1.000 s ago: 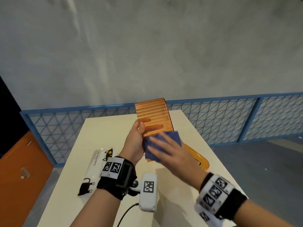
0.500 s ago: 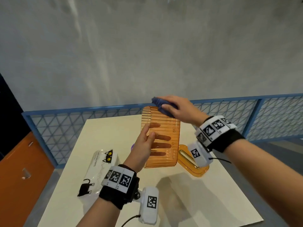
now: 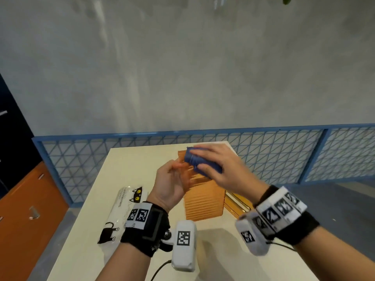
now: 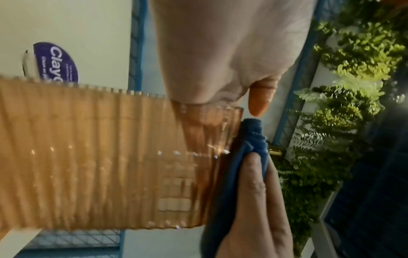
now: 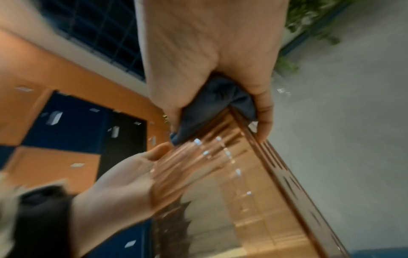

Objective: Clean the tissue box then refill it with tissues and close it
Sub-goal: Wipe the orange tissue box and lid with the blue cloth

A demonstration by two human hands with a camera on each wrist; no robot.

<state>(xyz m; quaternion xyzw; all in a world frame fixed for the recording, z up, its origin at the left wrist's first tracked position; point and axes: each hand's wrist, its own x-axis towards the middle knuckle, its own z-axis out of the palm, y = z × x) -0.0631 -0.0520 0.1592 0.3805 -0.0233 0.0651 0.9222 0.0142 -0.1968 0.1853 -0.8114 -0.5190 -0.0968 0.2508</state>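
Note:
A translucent orange ribbed tissue box [image 3: 205, 201] is held above the table, tilted with its far end up. My left hand [image 3: 172, 179] grips its left wall, with the fingers showing through the plastic from inside [image 5: 176, 165]. My right hand [image 3: 219, 165] holds a folded blue cloth [image 3: 199, 162] and presses it on the box's far upper edge. In the right wrist view the cloth [image 5: 212, 108] wraps over that rim, pinched between thumb and fingers. The left wrist view shows the cloth [image 4: 247, 148] against the end of the box [image 4: 88, 157]. The box's orange lid [image 3: 236, 203] lies on the table below it, partly hidden.
A white tissue pack [image 3: 123, 211] with black cat prints lies on the cream table [image 3: 85, 230] left of my left wrist. A container with a purple label [image 4: 56, 62] shows behind the box. A blue mesh fence [image 3: 284, 157] runs behind the table, and orange cabinets [image 3: 26, 220] stand at the left.
My right hand carried the cloth from the box's near face up to its far top edge. The box has since dropped lower and tipped, and my right forearm has come down.

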